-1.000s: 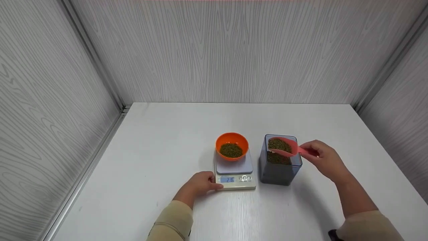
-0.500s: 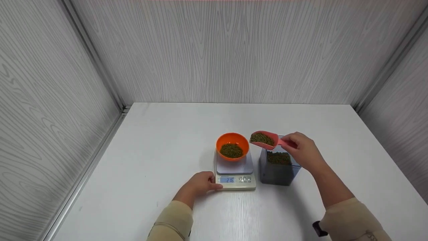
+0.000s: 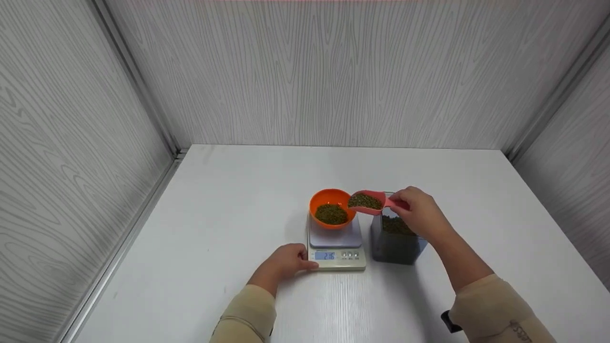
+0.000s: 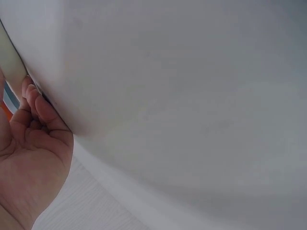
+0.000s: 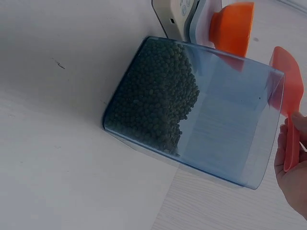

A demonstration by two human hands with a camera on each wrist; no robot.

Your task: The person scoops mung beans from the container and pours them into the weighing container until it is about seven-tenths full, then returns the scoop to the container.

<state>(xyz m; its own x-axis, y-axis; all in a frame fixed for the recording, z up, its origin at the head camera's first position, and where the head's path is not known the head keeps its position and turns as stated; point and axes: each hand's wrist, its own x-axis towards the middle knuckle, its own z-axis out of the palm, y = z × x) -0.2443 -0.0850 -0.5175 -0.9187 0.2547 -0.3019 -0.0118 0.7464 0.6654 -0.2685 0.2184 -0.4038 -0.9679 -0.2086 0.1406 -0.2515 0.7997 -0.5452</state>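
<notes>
My right hand (image 3: 419, 212) grips the handle of a pink scoop (image 3: 376, 211) heaped with small green beans, likely mung beans. The scoop's lip overlaps the right rim of an orange bowl (image 3: 332, 226) in the head view. More beans (image 3: 332, 214) lie in the bowl, which sits on a kitchen scale (image 3: 337, 267) whose display reads about 216. At the scale's front left corner, my left hand (image 3: 286, 261) holds the edge, thumb on top and fingers curled at the side. Below the scoop stands a clear bluish container (image 5: 225, 120), partly filled with beans (image 5: 153, 96).
Everything stands on a white tabletop (image 3: 228, 190). Pale wood-grain panels (image 3: 310, 71) rise behind it and on both sides. The container is close to the scale's right side.
My right hand has carried the filled scoop from over the container leftward to the bowl's rim. My left hand has stayed at the scale, and the display looks the same.
</notes>
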